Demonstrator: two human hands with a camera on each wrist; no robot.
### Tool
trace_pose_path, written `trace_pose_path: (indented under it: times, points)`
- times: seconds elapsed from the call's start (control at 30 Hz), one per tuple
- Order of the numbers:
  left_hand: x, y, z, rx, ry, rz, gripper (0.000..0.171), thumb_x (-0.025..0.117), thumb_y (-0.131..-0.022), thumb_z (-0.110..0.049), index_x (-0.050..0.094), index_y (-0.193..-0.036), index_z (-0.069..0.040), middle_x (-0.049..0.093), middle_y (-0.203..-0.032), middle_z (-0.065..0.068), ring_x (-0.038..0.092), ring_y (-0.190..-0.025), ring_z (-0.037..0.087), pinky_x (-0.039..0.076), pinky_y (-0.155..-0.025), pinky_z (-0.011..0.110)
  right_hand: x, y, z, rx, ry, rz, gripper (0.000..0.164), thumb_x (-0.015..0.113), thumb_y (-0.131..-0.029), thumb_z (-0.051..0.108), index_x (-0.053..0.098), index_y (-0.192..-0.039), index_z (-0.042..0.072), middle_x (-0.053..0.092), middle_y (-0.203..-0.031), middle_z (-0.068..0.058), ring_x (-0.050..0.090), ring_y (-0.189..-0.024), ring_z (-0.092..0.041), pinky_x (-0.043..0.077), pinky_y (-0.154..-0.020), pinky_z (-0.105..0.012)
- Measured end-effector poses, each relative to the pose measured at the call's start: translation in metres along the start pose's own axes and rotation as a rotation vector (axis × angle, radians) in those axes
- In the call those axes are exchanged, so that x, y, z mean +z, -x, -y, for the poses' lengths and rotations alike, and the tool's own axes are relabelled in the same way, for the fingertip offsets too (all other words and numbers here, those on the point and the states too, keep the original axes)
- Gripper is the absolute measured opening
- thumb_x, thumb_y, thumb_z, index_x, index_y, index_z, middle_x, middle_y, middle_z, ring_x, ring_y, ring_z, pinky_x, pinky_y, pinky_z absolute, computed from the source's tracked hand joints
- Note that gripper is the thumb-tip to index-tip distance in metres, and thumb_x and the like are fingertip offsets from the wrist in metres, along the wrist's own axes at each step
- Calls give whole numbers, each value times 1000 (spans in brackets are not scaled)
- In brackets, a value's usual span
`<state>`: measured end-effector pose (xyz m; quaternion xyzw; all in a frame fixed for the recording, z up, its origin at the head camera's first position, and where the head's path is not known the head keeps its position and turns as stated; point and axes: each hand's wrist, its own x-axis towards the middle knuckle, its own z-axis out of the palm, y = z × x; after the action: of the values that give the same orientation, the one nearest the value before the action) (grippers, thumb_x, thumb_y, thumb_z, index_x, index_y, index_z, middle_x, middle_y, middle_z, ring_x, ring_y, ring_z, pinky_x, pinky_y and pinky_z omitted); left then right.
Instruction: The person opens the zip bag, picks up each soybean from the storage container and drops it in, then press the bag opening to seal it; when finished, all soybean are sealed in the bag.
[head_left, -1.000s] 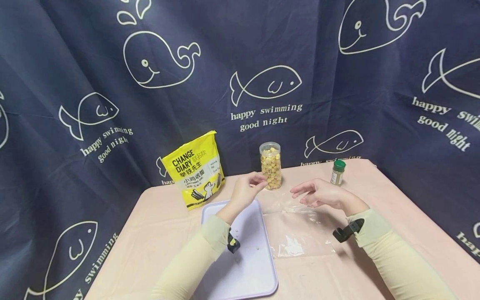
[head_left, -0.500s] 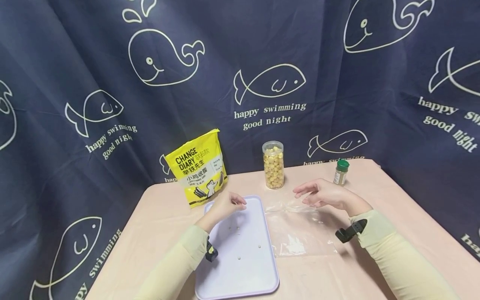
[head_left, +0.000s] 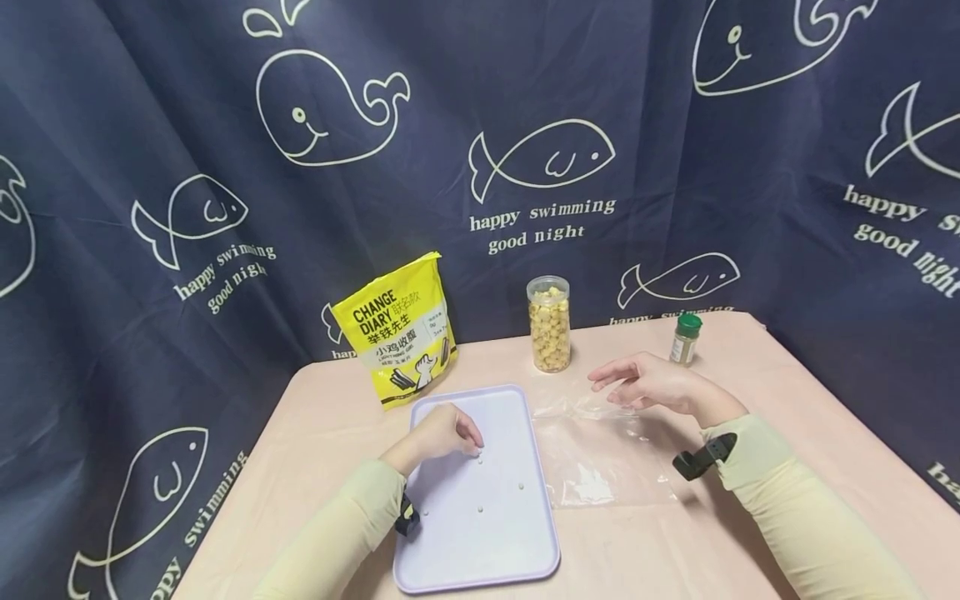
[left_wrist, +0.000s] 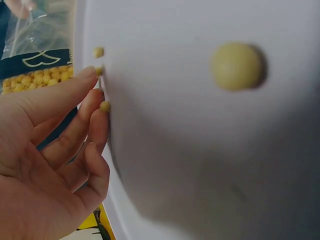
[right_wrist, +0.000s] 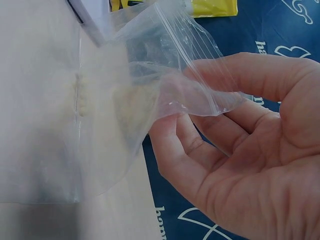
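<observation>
My left hand is low over the lilac tray, fingertips down near its surface. In the left wrist view, its thumb and fingers are apart beside small pale-yellow beans; one bean is at a fingertip, and a larger-looking bean lies close to the camera. Several beans are scattered over the tray. My right hand holds up the mouth of a clear zip bag, its edge pinched between thumb and fingers. The rest of this bag lies on the table right of the tray.
A clear jar of yellow round pieces stands at the back of the pink-covered table. Left of the jar, a yellow snack pouch stands upright. A green-capped shaker bottle is behind my right hand. Behind hangs a dark-blue curtain.
My left hand has moved from near the jar and bag, left and back over the tray, and come down among the beans. My right hand has stayed at the bag's mouth.
</observation>
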<state>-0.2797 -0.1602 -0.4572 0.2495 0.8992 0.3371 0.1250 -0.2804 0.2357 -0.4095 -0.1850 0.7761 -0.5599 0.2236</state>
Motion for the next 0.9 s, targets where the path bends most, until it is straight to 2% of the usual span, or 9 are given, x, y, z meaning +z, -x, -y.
trace_pose_path:
  times: [0.23, 0.33, 0.5, 0.7, 0.9]
  points:
    - [5, -3, -2, 26, -20, -14, 12, 86, -75, 2, 78, -78, -7, 71, -70, -5, 59, -64, 5, 51, -67, 23, -1, -1, 2, -2, 9, -4, 58, 68, -88, -2, 48, -141, -13, 59, -135, -28, 58, -75, -9, 52, -65, -26]
    - [5, -4, -3, 18, -16, -7, 12, 85, -77, 0, 77, -78, -8, 70, -69, -6, 59, -63, 6, 50, -64, 23, -1, 0, 2, -1, 16, -8, 57, 69, -88, -2, 49, -141, -12, 59, -135, -28, 58, -75, -9, 51, -64, -25]
    - [2, -7, -5, 14, 56, -5, 9, 81, -80, 3, 76, -80, -5, 71, -69, -1, 62, -59, 12, 51, -59, 24, -1, 0, 1, -7, 22, -10, 58, 69, -88, -1, 49, -141, -12, 60, -134, -27, 57, -74, -9, 51, -63, -26]
    - [-2, -21, -15, 123, 58, -62, 10, 77, -81, 6, 75, -81, -3, 72, -73, -3, 63, -64, 8, 52, -61, 24, -1, 1, -1, -16, 13, -8, 57, 69, -89, -1, 49, -140, -14, 59, -134, -29, 57, -71, -8, 51, -63, -26]
    - [-4, -35, -33, 145, 51, -152, 8, 79, -84, 1, 76, -82, -6, 74, -81, -1, 63, -73, 8, 53, -70, 26, -1, 1, -2, -20, 10, -7, 56, 68, -88, -3, 49, -140, -14, 59, -133, -29, 56, -68, -7, 50, -61, -23]
